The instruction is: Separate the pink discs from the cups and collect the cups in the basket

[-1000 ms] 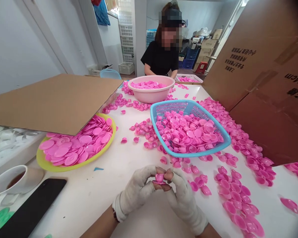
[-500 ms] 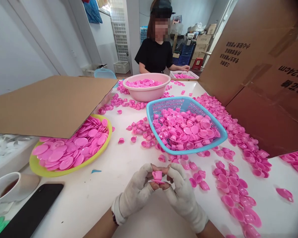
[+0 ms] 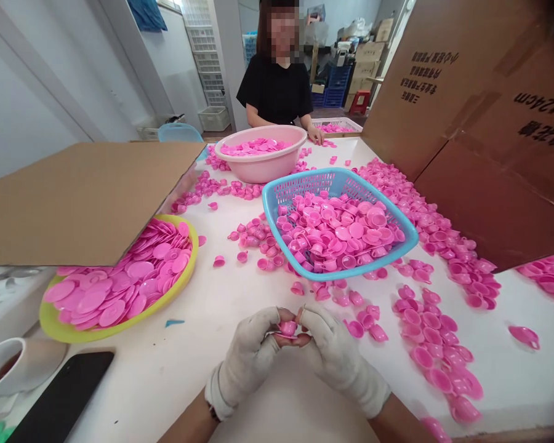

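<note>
Two gloved hands, mine, meet over the middle of the table's (image 3: 166, 381) near edge, bare fingertips together. At the near left corner are a white mug (image 3: 41, 366) of dark liquid and a black phone (image 3: 64, 394). Beyond them, along the left edge, a yellow basin (image 3: 64, 334) of flat pink discs sits partly under a cardboard sheet (image 3: 87, 191).

My left hand (image 3: 247, 351) grasps a tiny pink cup (image 3: 288, 328) and the little saucer (image 3: 284, 336) beneath it, fingertips above and below. My right hand (image 3: 339, 354) closes in from the other side, its fingertips at the same pieces; I cannot tell which bears the pressure. I judge this grip works best with the saucer level underneath, the cup centred, and the push straight down and even, since a slanted squeeze could tip so small a cup. Light fingertips spare the thin rim.

Right of centre, beyond my hands, is a blue basket (image 3: 341, 275) heaped with pink pieces. Toward the right edge lie loose pink cups (image 3: 438, 378), best left clear of my sleeve-side wrist.
</note>
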Action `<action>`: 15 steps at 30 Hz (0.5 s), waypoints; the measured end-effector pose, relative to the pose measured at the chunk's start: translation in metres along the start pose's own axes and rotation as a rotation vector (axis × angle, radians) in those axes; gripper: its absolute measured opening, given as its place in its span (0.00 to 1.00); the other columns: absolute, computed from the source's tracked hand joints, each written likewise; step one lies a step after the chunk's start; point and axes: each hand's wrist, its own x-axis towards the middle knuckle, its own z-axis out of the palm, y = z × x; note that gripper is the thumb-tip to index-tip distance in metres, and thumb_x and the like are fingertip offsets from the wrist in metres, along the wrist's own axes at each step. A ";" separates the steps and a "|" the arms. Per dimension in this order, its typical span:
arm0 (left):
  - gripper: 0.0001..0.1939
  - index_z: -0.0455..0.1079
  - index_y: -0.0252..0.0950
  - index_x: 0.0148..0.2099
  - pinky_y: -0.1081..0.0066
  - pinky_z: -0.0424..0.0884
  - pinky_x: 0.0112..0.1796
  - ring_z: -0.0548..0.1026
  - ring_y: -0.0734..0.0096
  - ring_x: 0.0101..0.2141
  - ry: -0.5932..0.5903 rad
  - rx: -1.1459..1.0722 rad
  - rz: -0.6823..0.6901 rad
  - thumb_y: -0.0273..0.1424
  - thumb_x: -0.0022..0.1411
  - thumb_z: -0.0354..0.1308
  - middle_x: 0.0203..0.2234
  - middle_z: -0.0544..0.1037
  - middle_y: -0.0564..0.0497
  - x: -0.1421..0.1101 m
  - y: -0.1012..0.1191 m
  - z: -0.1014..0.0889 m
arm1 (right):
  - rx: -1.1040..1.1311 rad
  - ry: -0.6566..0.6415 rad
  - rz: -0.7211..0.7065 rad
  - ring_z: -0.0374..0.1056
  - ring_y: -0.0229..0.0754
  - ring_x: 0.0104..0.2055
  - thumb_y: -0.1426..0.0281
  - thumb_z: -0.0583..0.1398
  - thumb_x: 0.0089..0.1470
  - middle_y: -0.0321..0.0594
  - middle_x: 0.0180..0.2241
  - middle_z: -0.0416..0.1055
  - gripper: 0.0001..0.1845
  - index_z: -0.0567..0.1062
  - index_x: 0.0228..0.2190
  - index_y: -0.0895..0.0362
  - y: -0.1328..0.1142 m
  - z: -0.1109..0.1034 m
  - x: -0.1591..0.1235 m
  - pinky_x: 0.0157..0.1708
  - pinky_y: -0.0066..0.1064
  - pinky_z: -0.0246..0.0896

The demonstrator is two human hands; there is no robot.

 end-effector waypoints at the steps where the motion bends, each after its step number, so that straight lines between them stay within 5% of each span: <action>1: 0.05 0.69 0.36 0.39 0.74 0.74 0.32 0.76 0.73 0.29 0.011 -0.033 -0.027 0.29 0.59 0.57 0.29 0.77 0.51 0.000 -0.001 0.001 | 0.036 0.002 0.024 0.62 0.41 0.30 0.80 0.51 0.53 0.40 0.31 0.64 0.11 0.65 0.36 0.55 0.000 0.000 0.001 0.27 0.33 0.63; 8: 0.05 0.69 0.37 0.39 0.76 0.73 0.29 0.74 0.74 0.26 0.048 -0.033 -0.015 0.29 0.59 0.58 0.27 0.76 0.54 -0.008 -0.001 0.002 | 0.116 0.041 -0.027 0.64 0.41 0.32 0.76 0.56 0.54 0.41 0.34 0.66 0.13 0.65 0.42 0.56 -0.004 -0.001 -0.001 0.29 0.32 0.65; 15: 0.20 0.64 0.41 0.52 0.69 0.73 0.42 0.75 0.67 0.42 0.026 0.193 0.275 0.23 0.58 0.58 0.43 0.75 0.48 -0.008 -0.002 -0.003 | 0.030 0.130 -0.077 0.66 0.41 0.33 0.81 0.51 0.52 0.41 0.33 0.67 0.20 0.66 0.45 0.54 -0.005 -0.001 0.002 0.29 0.32 0.66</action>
